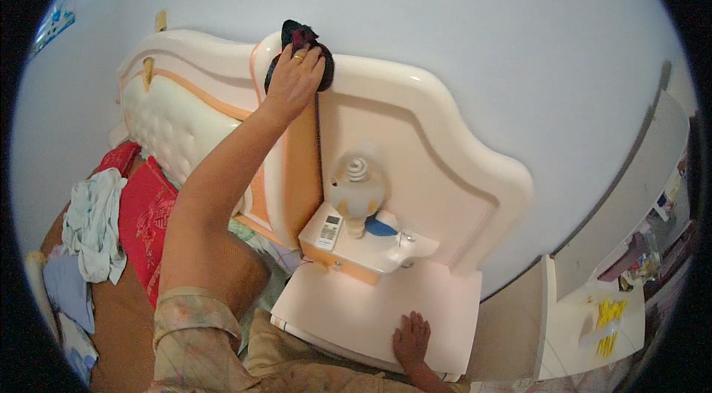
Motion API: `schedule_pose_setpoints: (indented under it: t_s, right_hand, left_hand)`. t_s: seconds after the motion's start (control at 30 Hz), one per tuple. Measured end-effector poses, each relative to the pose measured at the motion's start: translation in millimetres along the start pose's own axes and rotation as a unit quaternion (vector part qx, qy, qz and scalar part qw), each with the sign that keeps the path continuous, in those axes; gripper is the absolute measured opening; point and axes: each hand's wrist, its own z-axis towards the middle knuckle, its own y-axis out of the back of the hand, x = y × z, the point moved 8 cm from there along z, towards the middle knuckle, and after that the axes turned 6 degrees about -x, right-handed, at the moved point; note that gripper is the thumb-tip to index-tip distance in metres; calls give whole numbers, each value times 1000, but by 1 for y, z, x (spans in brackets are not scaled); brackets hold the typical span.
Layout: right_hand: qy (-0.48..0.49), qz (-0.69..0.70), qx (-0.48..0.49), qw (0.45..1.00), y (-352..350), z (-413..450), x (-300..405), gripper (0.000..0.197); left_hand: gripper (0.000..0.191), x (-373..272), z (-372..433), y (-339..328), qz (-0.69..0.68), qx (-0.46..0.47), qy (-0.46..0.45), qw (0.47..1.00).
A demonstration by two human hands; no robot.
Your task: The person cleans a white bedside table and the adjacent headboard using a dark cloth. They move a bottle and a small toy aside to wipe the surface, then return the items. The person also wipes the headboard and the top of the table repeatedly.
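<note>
My left hand (297,79) is stretched far forward, its fingers closed over a bunched black and dark red cloth (300,31). The cloth sits on the top edge of the cream headboard (384,71), where the padded part meets the side panel. A ring shows on one finger. Down at the right, my right hand (412,337) lies palm down on the pale top of the bedside cabinet (361,304) and holds nothing. Above that top is a small shelf (384,259) with a lamp (356,193), a white remote control (329,233) and a blue item (381,226).
The tufted panel (172,120) is to the left, above a bed with a red fabric (146,220) and a crumpled pale cloth (97,223). At the right stands a white unit (567,332) with yellow items (609,326) on it. A plain wall (473,31) rises behind the headboard.
</note>
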Motion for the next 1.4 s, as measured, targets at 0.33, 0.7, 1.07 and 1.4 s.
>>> schedule_pose_setpoints:
  t_s: [0.33, 0.7, 1.07, 1.4]
  right_hand:
    - [-12, 24, -10, 1000, -3, -4, -5, 49]
    - [-37, 53, -4, 998, 1, 5, -11, 47]
    - [-21, 67, -7, 997, 0, 4, -7, 49]
    - [-35, 75, -8, 996, 5, 5, -9, 48]
  left_hand:
    - [29, -9, 10, -57, -316, 6, 363, 876]
    - [30, -171, 104, 21, -311, -73, 144, 936]
    - [13, -362, 158, 35, -472, 133, 146, 859]
    - [13, -527, 99, 83, -376, -30, -136, 916]
